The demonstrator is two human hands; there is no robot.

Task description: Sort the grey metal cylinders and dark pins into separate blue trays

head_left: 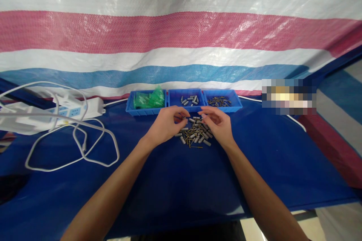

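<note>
My left hand [169,123] is above the left side of a mixed pile, its thumb and forefinger pinched around something too small to make out. Over the pile's right side, my right hand [219,125] has its thumb and fingers closed on what looks like a short silver metal cylinder [204,116]. The pile [197,132] on the blue table holds silver cylinders and thin brass-coloured screws or pins. Behind it, the middle blue bin [185,93] contains several silver cylinders, and the right blue bin [236,101] contains brass-coloured screws or pins.
Green plastic bags [154,99] fill the left blue bin [130,107]. White power strips [94,106] and a looped white cable [111,135] lie at the left of the blue table [181,184]. A striped tarp [169,32] hangs behind. A blurred patch covers something at the right.
</note>
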